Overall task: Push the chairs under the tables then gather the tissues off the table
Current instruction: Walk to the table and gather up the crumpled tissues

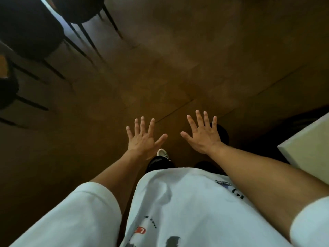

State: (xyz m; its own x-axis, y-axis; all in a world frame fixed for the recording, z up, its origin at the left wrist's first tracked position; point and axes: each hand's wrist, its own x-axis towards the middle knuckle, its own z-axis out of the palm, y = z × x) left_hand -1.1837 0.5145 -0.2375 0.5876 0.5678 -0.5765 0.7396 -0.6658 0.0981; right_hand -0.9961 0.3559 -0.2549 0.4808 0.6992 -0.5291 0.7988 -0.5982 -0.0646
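A: Left hand (145,139) and right hand (202,133) are hovering spread, holding nothing, over floor.

B: Chairs (30,32) are standing well apart, forward-left; left hand is nearer.

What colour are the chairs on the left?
Black, seats and legs alike; the chairs show in the head view.

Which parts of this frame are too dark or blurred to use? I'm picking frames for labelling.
Head view: dim, warm light; the dark chairs at upper left are smeared and nearly black; wide-angle bending at the edges; the left hand and right hand, spread open, are fairly sharp; the pale table corner is brightest.
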